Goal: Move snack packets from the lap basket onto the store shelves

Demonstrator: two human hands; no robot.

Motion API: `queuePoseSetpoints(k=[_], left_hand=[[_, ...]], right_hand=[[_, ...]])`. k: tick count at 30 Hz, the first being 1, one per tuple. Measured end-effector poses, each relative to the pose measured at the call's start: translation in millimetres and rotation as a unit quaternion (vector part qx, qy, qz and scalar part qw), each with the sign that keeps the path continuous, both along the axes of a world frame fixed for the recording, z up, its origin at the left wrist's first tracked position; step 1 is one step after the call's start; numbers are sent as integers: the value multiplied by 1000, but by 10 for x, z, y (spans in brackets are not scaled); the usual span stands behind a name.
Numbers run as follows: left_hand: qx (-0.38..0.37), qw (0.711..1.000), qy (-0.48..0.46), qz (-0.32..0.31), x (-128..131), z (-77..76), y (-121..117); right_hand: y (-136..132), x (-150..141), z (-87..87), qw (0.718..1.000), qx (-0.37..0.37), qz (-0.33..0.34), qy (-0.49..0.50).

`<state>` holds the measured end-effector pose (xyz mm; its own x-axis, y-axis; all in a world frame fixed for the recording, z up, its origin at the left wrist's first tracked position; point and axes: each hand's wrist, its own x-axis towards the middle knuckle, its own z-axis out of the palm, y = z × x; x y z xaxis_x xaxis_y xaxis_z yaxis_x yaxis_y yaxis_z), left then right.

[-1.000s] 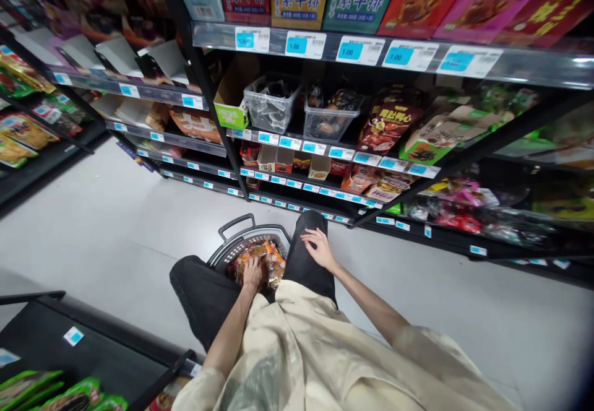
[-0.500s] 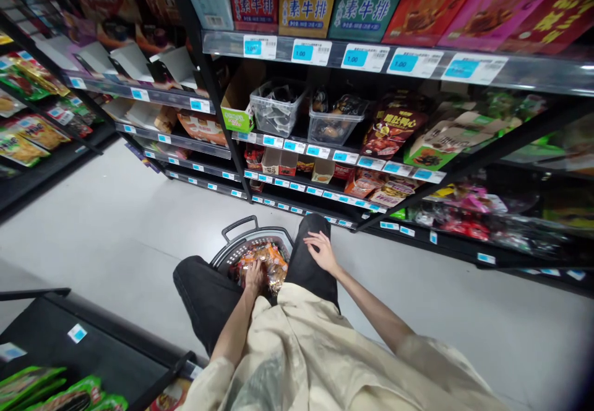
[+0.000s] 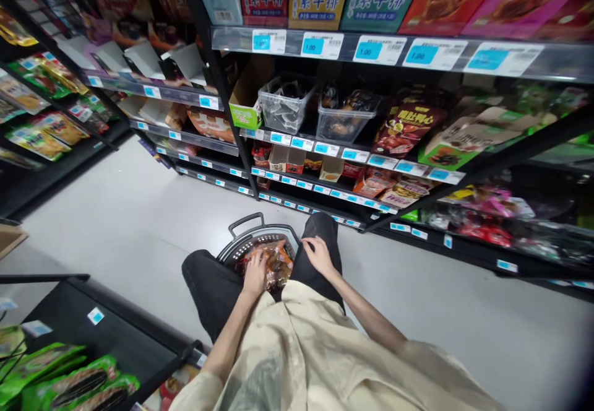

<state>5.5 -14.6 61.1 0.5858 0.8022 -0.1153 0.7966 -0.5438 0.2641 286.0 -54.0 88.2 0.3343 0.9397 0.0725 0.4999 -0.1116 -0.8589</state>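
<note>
Between my knees stands a dark shopping basket [image 3: 241, 242] with a perforated wall and its handle folded outward. Inside it lie small shiny snack packets [image 3: 279, 261] in clear and orange wrapping. My left hand [image 3: 255, 273] reaches into the basket from above, its stretched fingers resting on the packets. No packet shows lifted in it. My right hand [image 3: 319, 256] is over my right knee, close to the basket's right rim, fingers loosely apart with nothing visible in them. Whether its fingertips touch the rim I cannot tell.
In front, a black shelf unit [image 3: 254, 169] carries boxed snacks, clear plastic tubs [image 3: 346, 123] and open cartons [image 3: 448, 142]. Another rack [image 3: 55, 151] with bagged snacks stands at left. A low black shelf [image 3: 125, 324] with green packets is at lower left. Grey floor [image 3: 153, 213] lies between.
My right hand has moved left and down toward the basket's rim. My left hand stays on the packets, its fingers shifted slightly. The view has turned a little.
</note>
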Motion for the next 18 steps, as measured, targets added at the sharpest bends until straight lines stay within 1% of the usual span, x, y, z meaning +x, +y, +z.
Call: queuePoseSetpoints(k=[2,3,5,7,10,11,12,13,14,15,16,18], left_hand=[[34,997,-68,-24,-77,199,-43],[50,994,-94,-38,-110,295,-62],[77,987,-125,-65,-160,479,-93],[96,982,-129,-97,-193,647,-114],[120,976,-111,-143,-239,865,-130],[128,973,-109,-158,-256,928,-132],[136,970,-112,-170,-272,986,-134],[142,966,-125,-177,-285,1039,-135],[148,962,-149,-175,-292,1089,-138],[157,957,-185,-159,-292,1136,-143],[165,951,-230,-127,-283,1182,-149],[180,929,-323,-22,-230,1264,-168]], right_hand=[[58,-161,25,994,-31,17,107],[90,-245,39,983,-48,26,173],[152,-424,73,948,-79,47,304],[203,-616,120,901,-105,82,413],[243,-888,203,807,-136,122,561],[248,-962,232,777,-136,123,603],[248,-1023,261,753,-129,119,635],[245,-1070,291,738,-115,112,655],[238,-1104,324,732,-99,106,666],[228,-1125,361,731,-86,102,669],[215,-1138,402,733,-78,102,668],[181,-1153,501,742,-83,114,655]])
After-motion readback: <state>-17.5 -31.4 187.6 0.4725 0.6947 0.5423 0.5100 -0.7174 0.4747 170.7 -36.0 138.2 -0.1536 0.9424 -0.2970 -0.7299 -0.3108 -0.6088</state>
